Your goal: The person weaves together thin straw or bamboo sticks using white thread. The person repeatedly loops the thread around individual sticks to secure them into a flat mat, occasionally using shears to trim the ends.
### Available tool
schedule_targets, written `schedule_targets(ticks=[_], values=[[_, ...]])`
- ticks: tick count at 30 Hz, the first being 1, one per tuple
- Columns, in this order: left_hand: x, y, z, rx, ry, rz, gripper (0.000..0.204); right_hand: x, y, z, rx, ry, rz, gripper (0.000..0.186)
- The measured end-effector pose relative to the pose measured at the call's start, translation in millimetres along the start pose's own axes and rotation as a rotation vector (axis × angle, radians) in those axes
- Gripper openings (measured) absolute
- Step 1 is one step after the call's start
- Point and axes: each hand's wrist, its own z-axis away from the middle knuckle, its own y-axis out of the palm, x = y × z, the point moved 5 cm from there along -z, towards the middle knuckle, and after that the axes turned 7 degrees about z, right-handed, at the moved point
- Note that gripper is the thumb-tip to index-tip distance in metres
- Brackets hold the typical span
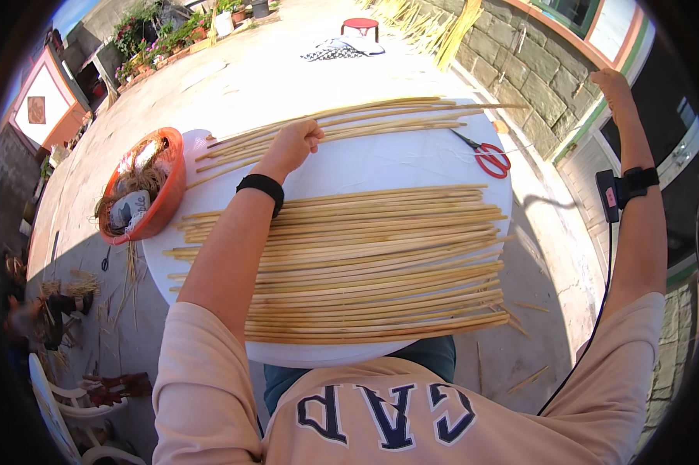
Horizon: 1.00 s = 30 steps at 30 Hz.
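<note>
My left hand (295, 146) is closed above the back group of straw stalks (388, 105) on a white round table (341, 167); what its fingers hold is too small to make out. My right hand (615, 93) is raised at the far right, beyond the table, with fingers closed on something I cannot make out. A wide row of pale yellow stalks (365, 271) lies across the near half, below my left wrist. Red-handled scissors (490, 159) lie at the right edge beside thin white strands. An orange basin (162, 209) of tangled fibre and bundles sits at the left.
A stone wall (520, 62) and dark doorway (659, 132) border the right. A red stool (360, 23) and patterned cloth (338, 48) are behind the table. Plants (144, 50) line the back left. A person's legs (58, 314) and a white chair (58, 403) are at lower left.
</note>
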Motion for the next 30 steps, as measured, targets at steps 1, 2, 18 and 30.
schedule_targets(ticks=[1, 2, 18, 30], values=[[0, -1, 1, 0.013, 0.011, 0.015, 0.013, -21, -13, -9, 0.002, 0.061, -0.010, 0.027], [-1, -1, 1, 0.026, 0.023, 0.030, 0.014, -42, -30, -13, -0.090, 0.057, -0.009, 0.027], [-45, -5, 15, 0.224, -0.029, 0.320, 0.020, -70, -35, 108, 0.230, 0.321, -0.716, 0.013], [-57, -1, 23, 0.306, -0.046, 0.426, 0.019, 56, 33, 222, 0.427, 0.150, -0.789, 0.014]])
